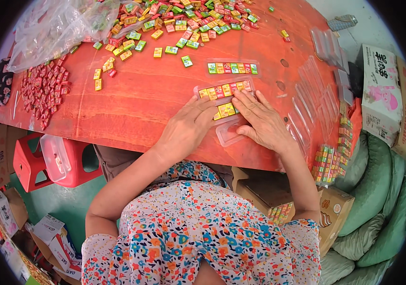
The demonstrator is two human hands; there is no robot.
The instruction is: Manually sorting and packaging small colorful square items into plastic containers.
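Observation:
My left hand [188, 122] lies at the left end of the middle clear plastic tray [197, 89], its fingers stretched over the row of small red and yellow boxes [219, 91]. My right hand [265, 122] rests at the right end of this row, fingers extended and apart, the thumb low. Under and between the hands another short row of yellow and green boxes [226, 111] shows, partly hidden by my fingers. Nearer me is a bare clear tray [228, 137], close to the right thumb. Beyond the hands sits a filled tray of coloured boxes [233, 68].
Loose small boxes [184, 23] heap at the far side of the red table [141, 104], beside a clear plastic bag [60, 28]. Red boxes [45, 90] pile at left. Clear trays [312, 104] and stacked filled ones [325, 164] lie at right. A red stool [77, 164] stands below left.

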